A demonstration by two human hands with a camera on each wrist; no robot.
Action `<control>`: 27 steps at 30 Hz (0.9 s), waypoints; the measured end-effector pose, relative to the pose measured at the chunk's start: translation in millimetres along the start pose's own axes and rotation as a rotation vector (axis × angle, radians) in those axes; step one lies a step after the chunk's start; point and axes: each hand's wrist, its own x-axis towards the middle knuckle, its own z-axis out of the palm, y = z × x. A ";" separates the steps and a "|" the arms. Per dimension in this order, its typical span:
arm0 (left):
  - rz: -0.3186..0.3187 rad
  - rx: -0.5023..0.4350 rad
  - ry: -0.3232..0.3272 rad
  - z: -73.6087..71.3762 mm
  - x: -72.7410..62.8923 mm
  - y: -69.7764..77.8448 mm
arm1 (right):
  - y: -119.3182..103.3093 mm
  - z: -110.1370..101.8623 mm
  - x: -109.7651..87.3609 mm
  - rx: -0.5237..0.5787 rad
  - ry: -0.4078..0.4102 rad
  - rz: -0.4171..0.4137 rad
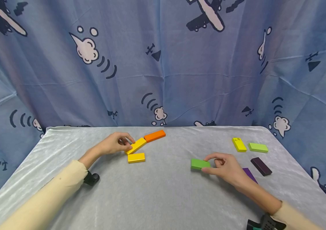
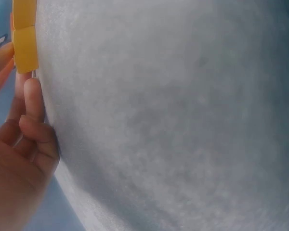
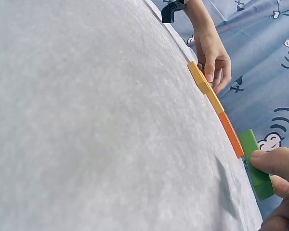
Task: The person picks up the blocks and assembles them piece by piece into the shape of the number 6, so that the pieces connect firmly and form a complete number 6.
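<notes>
My left hand (image 1: 115, 142) pinches the near end of a yellow-orange block (image 1: 137, 145) lying on the cloth. That block's far end meets an orange block (image 1: 155, 136), and a second yellow-orange block (image 1: 136, 157) lies by its near end. Between the thumb and fingers of my right hand (image 1: 223, 167) is a green block (image 1: 199, 164). In the right wrist view this green block (image 3: 256, 166) is held above the cloth, its shadow falling below. The left wrist view shows my left fingers (image 2: 33, 98) beside the yellow-orange block (image 2: 26, 50).
Right of my right hand lie a yellow block (image 1: 239, 144), a light green block (image 1: 258, 147) and a dark block (image 1: 261, 166). A purple block (image 1: 250, 175) is partly hidden behind that wrist. A blue printed curtain (image 1: 163, 64) hangs behind the grey-white cloth (image 1: 163, 198).
</notes>
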 end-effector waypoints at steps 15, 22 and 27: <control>-0.003 0.003 -0.001 0.1 -0.5 0.1 | -7.6 21.1 14.6 0.027 -0.055 -0.075; 0.001 0.008 -0.004 0.0 0.9 -0.6 | -14.5 32.1 22.7 0.043 -0.073 -0.066; 0.002 0.019 -0.005 -0.1 1.1 0.2 | -18.3 36.3 26.9 0.046 -0.078 -0.077</control>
